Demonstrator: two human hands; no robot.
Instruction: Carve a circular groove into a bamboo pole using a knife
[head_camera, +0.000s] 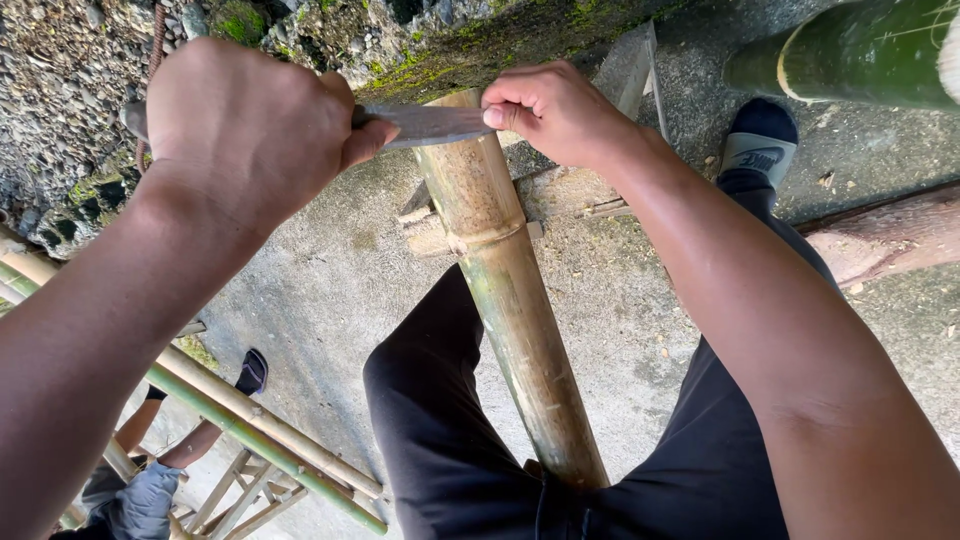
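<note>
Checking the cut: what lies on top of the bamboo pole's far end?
A knife blade lies across the bamboo pole, held by the left hand and right hand. Its handle is covered.

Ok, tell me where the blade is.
In the head view, the blade lies across the top end of the bamboo pole, upper centre, held between the left hand and the right hand.

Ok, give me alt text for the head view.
Two hands hold a blade across the top end of a bamboo pole: the left hand grips the handle, the right hand pinches the blade's far end. The pole runs down between the person's legs, above a concrete floor.
</note>
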